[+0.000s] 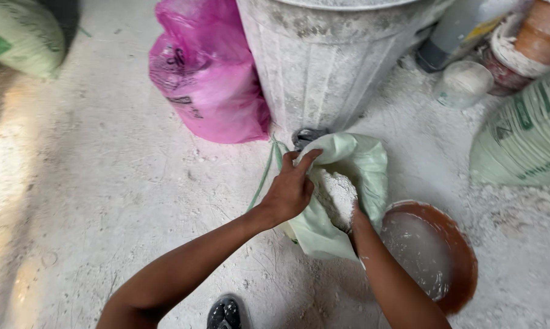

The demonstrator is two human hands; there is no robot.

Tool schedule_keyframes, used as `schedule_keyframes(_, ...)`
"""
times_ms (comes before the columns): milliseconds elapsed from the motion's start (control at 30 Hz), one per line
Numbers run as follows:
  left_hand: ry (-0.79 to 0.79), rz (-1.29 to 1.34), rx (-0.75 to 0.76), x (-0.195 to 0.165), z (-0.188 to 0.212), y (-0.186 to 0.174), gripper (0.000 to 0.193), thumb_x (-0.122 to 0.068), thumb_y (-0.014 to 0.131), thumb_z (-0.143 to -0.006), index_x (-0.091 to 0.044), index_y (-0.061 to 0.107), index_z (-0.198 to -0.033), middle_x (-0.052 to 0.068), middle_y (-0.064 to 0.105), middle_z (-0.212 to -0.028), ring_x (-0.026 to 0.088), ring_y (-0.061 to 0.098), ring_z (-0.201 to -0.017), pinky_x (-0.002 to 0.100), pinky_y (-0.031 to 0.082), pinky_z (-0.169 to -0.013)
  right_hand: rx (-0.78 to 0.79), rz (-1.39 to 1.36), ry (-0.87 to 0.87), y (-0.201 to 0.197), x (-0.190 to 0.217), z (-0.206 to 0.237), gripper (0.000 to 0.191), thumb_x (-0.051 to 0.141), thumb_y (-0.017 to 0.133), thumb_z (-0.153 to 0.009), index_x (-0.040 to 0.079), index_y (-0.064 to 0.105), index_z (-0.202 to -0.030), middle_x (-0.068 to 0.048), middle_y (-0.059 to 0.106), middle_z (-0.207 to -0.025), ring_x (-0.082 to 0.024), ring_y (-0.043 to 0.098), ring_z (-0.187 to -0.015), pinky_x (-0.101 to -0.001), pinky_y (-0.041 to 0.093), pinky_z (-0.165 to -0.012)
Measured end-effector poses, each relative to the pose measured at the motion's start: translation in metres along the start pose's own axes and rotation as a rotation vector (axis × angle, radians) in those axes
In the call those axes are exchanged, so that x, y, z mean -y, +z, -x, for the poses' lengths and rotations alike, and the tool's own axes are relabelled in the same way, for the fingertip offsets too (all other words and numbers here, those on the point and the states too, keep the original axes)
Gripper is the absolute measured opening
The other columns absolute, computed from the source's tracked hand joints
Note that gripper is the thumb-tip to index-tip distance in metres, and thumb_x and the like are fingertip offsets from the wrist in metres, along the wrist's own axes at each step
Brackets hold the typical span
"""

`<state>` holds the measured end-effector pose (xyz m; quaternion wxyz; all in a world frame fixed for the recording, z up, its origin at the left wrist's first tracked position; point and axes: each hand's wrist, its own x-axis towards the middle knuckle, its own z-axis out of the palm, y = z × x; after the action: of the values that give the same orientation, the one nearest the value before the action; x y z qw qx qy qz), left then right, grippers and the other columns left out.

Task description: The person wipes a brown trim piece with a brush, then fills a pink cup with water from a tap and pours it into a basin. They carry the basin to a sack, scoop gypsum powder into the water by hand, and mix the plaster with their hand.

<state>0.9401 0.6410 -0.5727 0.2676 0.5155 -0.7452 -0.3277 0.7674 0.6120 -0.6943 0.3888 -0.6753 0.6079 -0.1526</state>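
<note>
Gripping the rim of a pale green plastic sack (357,164) near the middle of the frame, the left hand (290,189) has its fingers curled and pinched tight on the sack's edge, holding the mouth open. White powder (336,195) fills the opening, and the right hand (355,214) is sunk into it past the knuckles, so I cannot tell whether those fingers are spread or clenched. The sack sits on a dusty white-coated concrete floor (104,183), its upper edge just beside the base of a ribbed grey metal bin (323,61) that fills the upper centre. A thin green string (261,180) trails from the sack's mouth down toward the left wrist. Just to the right of the sack, at lower right, a round reddish-brown bowl (457,244) lies on the floor, smeared inside with white powder. A bright pink plastic bag (205,79) leans against the bin at upper left of centre. 2 green-printed woven sacks show, 1 at the far right (524,140) and 1 in the upper left corner (19,36). A dark shoe toe (224,314) pokes in at the bottom edge.
</note>
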Motion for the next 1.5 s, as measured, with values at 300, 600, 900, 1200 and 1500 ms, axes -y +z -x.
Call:
schedule_keyframes(300, 0.099, 0.119, -0.014, 0.019, 0.011, 0.005, 0.063, 0.002, 0.057, -0.092, -0.024, 0.047, -0.149, 0.028, 0.034, -0.151, 0.041, 0.061, -0.113, 0.040, 0.060, -0.080, -0.149, -0.318, -0.043, -0.023, -0.040, 0.066, 0.060, 0.040, 0.057, -0.092, 0.004, 0.049, -0.140, -0.016, 0.058, -0.122, -0.024, 0.058, -0.094, -0.0386, 0.052, -0.077)
schedule_keyframes(600, 0.098, 0.281, 0.019, 0.012, 0.011, -0.001, 0.055, 0.000, 0.058, -0.093, -0.015, 0.052, -0.145, 0.024, 0.035, -0.143, 0.033, 0.054, -0.124, 0.034, 0.061, -0.083, -0.432, 0.006, 0.402, -0.101, -0.132, 0.189, 0.058, 0.039, 0.057, -0.093, 0.005, 0.051, -0.138, -0.015, 0.061, -0.118, -0.021, 0.061, -0.089, -0.0368, 0.055, -0.073)
schedule_keyframes(900, 0.153, 0.268, -0.014, 0.024, 0.013, -0.004, 0.053, 0.000, 0.058, -0.094, -0.013, 0.054, -0.145, 0.025, 0.038, -0.146, 0.038, 0.052, -0.131, 0.036, 0.059, -0.093, 0.081, 0.274, 0.767, -0.104, -0.186, 0.200, 0.055, 0.038, 0.057, -0.093, 0.005, 0.053, -0.137, -0.014, 0.064, -0.114, -0.019, 0.064, -0.084, -0.0350, 0.058, -0.069)
schedule_keyframes(1200, -0.005, 0.337, 0.032, 0.016, 0.012, -0.011, 0.056, 0.002, 0.057, -0.088, -0.012, 0.054, -0.142, 0.019, 0.043, -0.145, 0.020, 0.066, -0.074, 0.027, 0.055, -0.052, -0.129, 0.079, 0.431, -0.149, -0.064, 0.175, 0.052, 0.036, 0.056, -0.093, 0.006, 0.055, -0.136, -0.012, 0.067, -0.110, -0.016, 0.067, -0.079, -0.0332, 0.060, -0.066)
schedule_keyframes(1500, 0.118, 0.384, -0.088, 0.028, 0.017, -0.012, 0.059, 0.009, 0.054, -0.082, -0.008, 0.060, -0.138, 0.020, 0.048, -0.145, 0.013, 0.064, -0.078, 0.023, 0.048, -0.050, -0.038, 0.428, 0.305, -0.011, -0.011, -0.025, 0.075, 0.052, 0.044, -0.104, 0.000, 0.026, -0.157, -0.023, 0.018, -0.167, -0.041, 0.018, -0.152, -0.0491, 0.019, -0.120)
